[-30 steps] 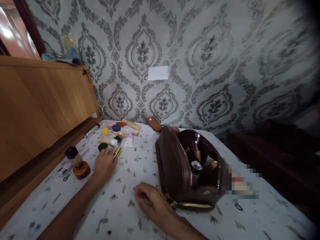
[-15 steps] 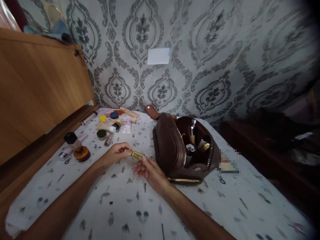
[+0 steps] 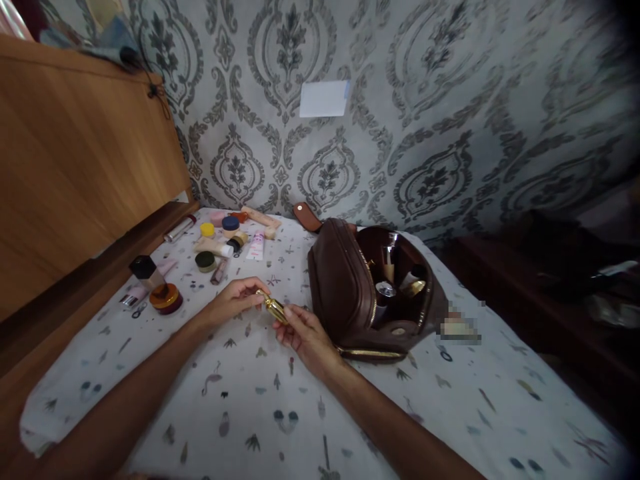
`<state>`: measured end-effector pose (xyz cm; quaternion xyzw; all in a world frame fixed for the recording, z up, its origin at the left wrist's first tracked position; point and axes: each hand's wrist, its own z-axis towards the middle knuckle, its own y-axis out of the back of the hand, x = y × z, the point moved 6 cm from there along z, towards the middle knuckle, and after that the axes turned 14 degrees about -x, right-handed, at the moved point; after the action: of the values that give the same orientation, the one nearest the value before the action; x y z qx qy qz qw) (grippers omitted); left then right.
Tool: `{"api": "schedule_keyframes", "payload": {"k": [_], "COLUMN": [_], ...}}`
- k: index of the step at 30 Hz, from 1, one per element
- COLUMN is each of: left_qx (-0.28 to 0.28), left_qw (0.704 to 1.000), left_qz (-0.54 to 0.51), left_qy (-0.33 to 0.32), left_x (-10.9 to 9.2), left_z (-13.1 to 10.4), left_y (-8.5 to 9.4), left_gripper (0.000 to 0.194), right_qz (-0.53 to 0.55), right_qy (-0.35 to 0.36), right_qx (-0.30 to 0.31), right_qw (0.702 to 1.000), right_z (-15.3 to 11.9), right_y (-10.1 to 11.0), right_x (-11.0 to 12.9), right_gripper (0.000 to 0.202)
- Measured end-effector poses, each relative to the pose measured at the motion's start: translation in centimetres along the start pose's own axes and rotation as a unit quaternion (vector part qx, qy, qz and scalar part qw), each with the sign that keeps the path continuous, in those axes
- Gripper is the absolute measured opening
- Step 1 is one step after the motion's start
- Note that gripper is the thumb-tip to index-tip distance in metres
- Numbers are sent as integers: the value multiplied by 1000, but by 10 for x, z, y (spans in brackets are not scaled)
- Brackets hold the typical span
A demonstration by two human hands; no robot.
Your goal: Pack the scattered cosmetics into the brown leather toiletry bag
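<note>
Between my two hands is a small gold tube [image 3: 274, 307], tilted down to the right. The fingers of my left hand [image 3: 239, 298] pinch its upper left end. My right hand [image 3: 309, 339] grips the lower right end between thumb and fingers. Just right of my right hand stands a brown leather bag [image 3: 340, 273], unzipped and gaping. Inside it show a bottle with a clear cap [image 3: 389, 261], a silver-topped item [image 3: 385, 289] and a gold and black item [image 3: 414, 288].
Left of the hands lie a dark green-lidded jar [image 3: 205, 261], a white-pink tube [image 3: 256, 246], a blue-lidded jar [image 3: 231, 225], an amber jar [image 3: 166, 299] and a black-capped bottle [image 3: 148, 272]. A wooden cabinet [image 3: 90, 153] borders the left; patterned wall stands behind.
The gold tube has tilted more steeply, its right end lower. My right hand has shifted slightly right, and the whole view has moved a little.
</note>
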<state>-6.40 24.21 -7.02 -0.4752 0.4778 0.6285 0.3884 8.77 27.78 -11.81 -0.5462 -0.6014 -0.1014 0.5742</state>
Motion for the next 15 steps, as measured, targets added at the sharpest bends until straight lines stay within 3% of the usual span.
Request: {"api": "schedule_keyframes", "payload": {"k": [7, 11, 15], "left_qx": [-42, -33, -11], "left_qw": [995, 995, 999], "left_qz": [84, 90, 49], "left_qy": [-29, -32, -21], "left_x": [5, 5, 3], "left_z": [3, 3, 0], "left_y": [0, -1, -2], "left_gripper": [37, 42, 36], "right_qz": [-19, -15, -6], "right_qy": [30, 31, 31], "right_qx": [-5, -8, -17], "right_qw": [999, 999, 999], "right_z": [1, 1, 1], "right_y": [2, 2, 2], "right_x": [1, 0, 1], "right_gripper": [44, 43, 43]}}
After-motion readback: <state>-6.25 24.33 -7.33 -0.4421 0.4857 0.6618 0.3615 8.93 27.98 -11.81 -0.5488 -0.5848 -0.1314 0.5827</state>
